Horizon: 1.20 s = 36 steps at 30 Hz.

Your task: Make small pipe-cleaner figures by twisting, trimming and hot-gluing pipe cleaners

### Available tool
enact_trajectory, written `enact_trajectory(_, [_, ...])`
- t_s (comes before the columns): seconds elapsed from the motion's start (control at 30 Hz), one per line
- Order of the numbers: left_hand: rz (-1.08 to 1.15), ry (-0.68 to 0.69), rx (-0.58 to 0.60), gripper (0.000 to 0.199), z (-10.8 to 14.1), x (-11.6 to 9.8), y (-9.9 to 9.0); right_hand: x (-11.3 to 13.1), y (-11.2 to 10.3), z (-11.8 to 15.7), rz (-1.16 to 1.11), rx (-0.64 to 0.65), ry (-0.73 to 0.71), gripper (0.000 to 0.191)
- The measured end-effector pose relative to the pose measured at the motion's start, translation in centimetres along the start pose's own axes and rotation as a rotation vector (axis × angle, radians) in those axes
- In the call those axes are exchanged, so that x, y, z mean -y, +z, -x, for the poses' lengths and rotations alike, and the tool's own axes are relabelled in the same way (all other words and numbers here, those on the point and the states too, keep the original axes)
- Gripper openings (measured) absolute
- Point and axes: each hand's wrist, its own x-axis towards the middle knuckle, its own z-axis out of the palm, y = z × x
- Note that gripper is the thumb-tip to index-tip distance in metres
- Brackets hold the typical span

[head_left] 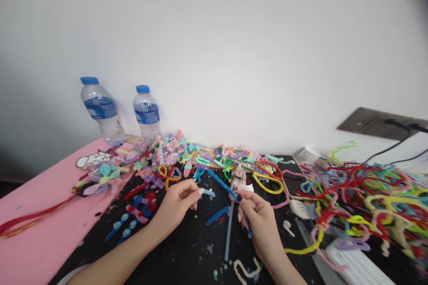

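Observation:
My left hand (180, 199) is closed, with thumb and fingertips pinching a short light blue pipe cleaner (209, 193) that sticks out to the right. Between the fingers of my right hand (257, 214) runs a longer dark blue pipe cleaner (219, 180), its free end slanting up and left. The two held pieces are apart. Below and between the hands lie another dark blue pipe cleaner piece (217, 216) and a thin straight grey-blue stick (228, 236). A curled cream pipe cleaner (246, 271) rests nearer me.
Two water bottles (146, 113) stand against the wall. Small pipe cleaner shapes (170, 151) line the back, with scissors (245, 164) among them. On the right are a tangled pipe cleaner heap (374, 200), a phone (290, 178), an earbud (288, 228) and a white box (354, 262).

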Motion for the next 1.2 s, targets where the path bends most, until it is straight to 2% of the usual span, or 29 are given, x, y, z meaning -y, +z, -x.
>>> enact_trajectory(0.27, [-0.017,-0.033,-0.033,0.039,0.1,-0.4,-0.1,0.4,0.3,0.1,-0.059,0.036,0.076,0.027])
enact_trajectory(0.43, [-0.068,-0.057,-0.073,0.024,-0.2,0.0,0.0,0.7,0.4,0.1,-0.125,0.062,0.135,0.032])
enact_trajectory(0.57, [-0.059,-0.027,-0.122,0.027,-0.2,0.1,-0.1,0.7,0.4,0.1,-0.132,0.082,0.176,0.035])
enact_trajectory(0.7, [-0.072,0.035,-0.166,0.029,0.0,0.0,-0.3,0.4,0.4,0.2,-0.111,0.119,0.224,0.029])
enact_trajectory(0.87, [-0.197,0.126,-0.134,0.022,0.1,-0.4,-0.5,0.4,0.6,0.3,-0.059,0.164,0.275,0.025])
enact_trajectory(1.0, [-0.270,0.149,-0.104,0.024,0.3,-0.9,-0.5,0.5,0.7,0.4,-0.008,0.191,0.295,0.026])
enact_trajectory(1.2, [-0.123,0.072,-0.108,0.029,-0.1,-0.7,-0.5,-0.1,0.3,0.3,0.046,0.278,0.261,0.027])
